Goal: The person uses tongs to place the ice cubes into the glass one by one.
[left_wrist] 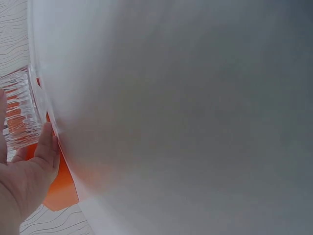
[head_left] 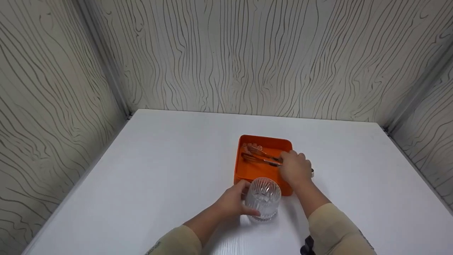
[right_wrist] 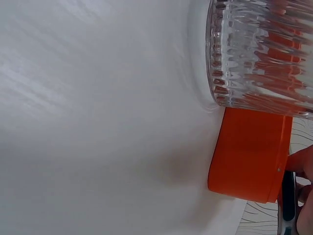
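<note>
In the head view a ribbed clear glass stands on the white table in front of an orange tray. My left hand curls its fingers and thumb around the glass's left side. My right hand grips the handle end of metal tongs over the tray's right edge. The tongs' tips reach left inside the tray, beside small clear pieces. The left wrist view shows the left hand at the glass; the right wrist view shows the right fingers on the dark tong handle.
The white table extends around the tray, with wood-grain-patterned panels behind it and at both sides. A small black object lies near the right sleeve at the front.
</note>
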The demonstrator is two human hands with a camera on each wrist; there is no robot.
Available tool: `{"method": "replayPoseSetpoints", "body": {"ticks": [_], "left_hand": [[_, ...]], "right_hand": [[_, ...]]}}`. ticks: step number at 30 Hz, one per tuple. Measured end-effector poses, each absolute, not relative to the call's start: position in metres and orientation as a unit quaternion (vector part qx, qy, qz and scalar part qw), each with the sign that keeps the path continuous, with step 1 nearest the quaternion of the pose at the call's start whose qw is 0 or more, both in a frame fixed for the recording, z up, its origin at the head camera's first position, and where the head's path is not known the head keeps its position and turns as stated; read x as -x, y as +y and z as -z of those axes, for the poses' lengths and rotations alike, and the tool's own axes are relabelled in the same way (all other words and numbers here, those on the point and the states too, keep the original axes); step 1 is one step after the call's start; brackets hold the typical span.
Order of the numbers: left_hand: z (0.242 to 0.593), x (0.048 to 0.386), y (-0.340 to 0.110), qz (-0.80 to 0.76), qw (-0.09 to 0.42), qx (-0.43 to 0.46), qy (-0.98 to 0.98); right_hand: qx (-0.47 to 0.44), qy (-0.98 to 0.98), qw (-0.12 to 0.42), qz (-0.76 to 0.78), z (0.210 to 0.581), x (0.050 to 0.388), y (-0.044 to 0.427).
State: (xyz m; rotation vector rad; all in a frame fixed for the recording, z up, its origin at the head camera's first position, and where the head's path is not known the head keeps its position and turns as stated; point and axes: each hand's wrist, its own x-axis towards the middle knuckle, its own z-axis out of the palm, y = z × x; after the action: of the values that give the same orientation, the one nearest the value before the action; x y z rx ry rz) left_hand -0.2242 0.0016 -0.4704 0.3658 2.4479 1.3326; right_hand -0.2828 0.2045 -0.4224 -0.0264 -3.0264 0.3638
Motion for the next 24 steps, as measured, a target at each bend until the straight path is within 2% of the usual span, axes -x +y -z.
{"method": "replayPoseSetpoints", "body": {"ticks": [24], "left_hand": [[0.4660,0.2206,0.0013,-0.467,0.160,-0.131,0.860]], "right_hand": [[0.014,-0.989,0.025,-0.142,0.4189,0.2813,0.2093]]}}
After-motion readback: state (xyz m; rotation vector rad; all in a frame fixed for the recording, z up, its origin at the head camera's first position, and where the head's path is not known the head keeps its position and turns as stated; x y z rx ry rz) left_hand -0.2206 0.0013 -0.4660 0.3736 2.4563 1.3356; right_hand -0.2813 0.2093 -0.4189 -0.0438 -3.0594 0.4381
